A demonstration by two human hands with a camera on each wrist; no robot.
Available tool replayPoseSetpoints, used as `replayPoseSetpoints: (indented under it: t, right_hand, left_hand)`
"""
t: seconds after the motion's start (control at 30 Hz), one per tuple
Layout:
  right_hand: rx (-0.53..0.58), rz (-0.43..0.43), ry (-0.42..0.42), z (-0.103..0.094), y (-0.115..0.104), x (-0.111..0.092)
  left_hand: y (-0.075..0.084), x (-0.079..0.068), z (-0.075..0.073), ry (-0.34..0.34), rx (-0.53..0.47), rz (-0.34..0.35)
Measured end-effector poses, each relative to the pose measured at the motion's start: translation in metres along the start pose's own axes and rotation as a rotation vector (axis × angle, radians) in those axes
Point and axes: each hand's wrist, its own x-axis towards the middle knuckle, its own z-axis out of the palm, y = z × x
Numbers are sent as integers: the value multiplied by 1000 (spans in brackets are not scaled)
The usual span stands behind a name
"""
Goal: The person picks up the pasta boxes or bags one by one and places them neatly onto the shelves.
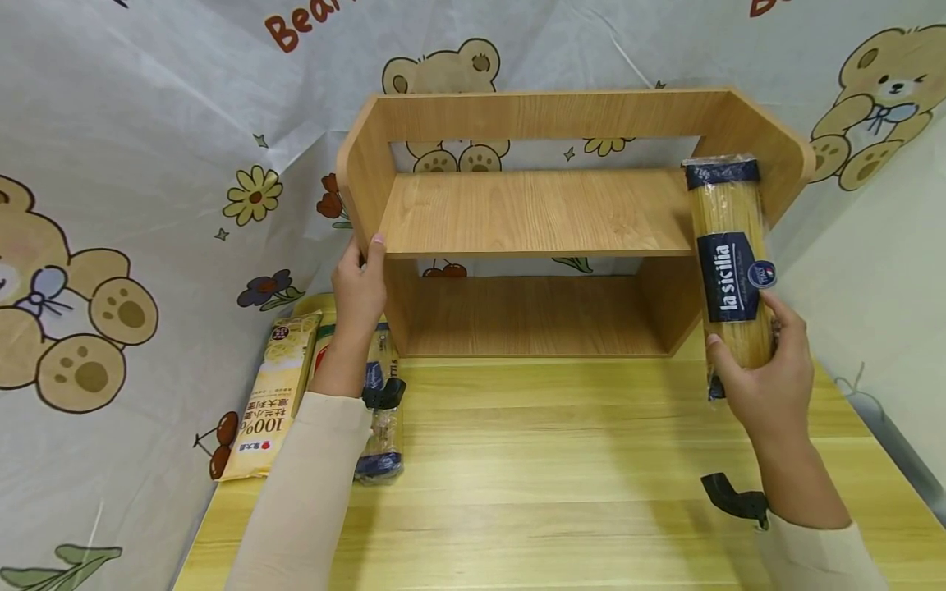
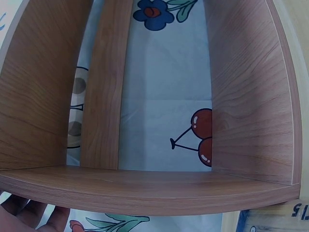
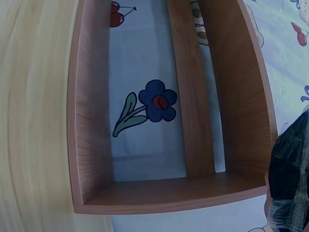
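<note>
In the head view, my right hand (image 1: 776,390) grips the lower part of a pack of spaghetti (image 1: 733,275) with a dark blue "la sicilia" label. The pack is held upright, overlapping the right side of a two-tier wooden shelf (image 1: 539,213). A dark end of the pack (image 3: 288,179) shows at the right edge of the right wrist view. My left hand (image 1: 360,283) holds the shelf's left side panel at its front edge, thumb in front; its fingers (image 2: 34,212) show outside the panel in the left wrist view. Both shelf tiers show bare wood.
Left of the shelf, a yellow pasta pack (image 1: 269,398) and a blue-banded clear pasta pack (image 1: 380,443) lie on the light wooden table (image 1: 547,476). Another pack between them is mostly hidden by my left arm. A bear-printed cloth (image 1: 185,90) hangs behind the shelf.
</note>
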Motion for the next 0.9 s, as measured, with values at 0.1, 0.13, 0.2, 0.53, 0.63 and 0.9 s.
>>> replayPoseSetpoints:
  t: [0.1, 0.13, 0.2, 0.53, 0.63, 0.9]
  right_hand:
    - [0, 10, -12, -1, -3, 4]
    - [-3, 18, -18, -2, -5, 5]
    - [-10, 34, -30, -2, -6, 7]
    - [-33, 115, -102, -4, -16, 19]
    - [-32, 150, -124, -5, -20, 23]
    - [-17, 213, -176, -9, -26, 33]
  left_hand:
    - [1, 0, 0, -1, 2, 0]
    - [1, 0, 0, -1, 2, 1]
    - [2, 0, 0, 0, 3, 4]
    - [1, 1, 0, 11, 10, 5]
    - [1, 1, 0, 11, 11, 8]
    - [0, 0, 0, 2, 5, 26]
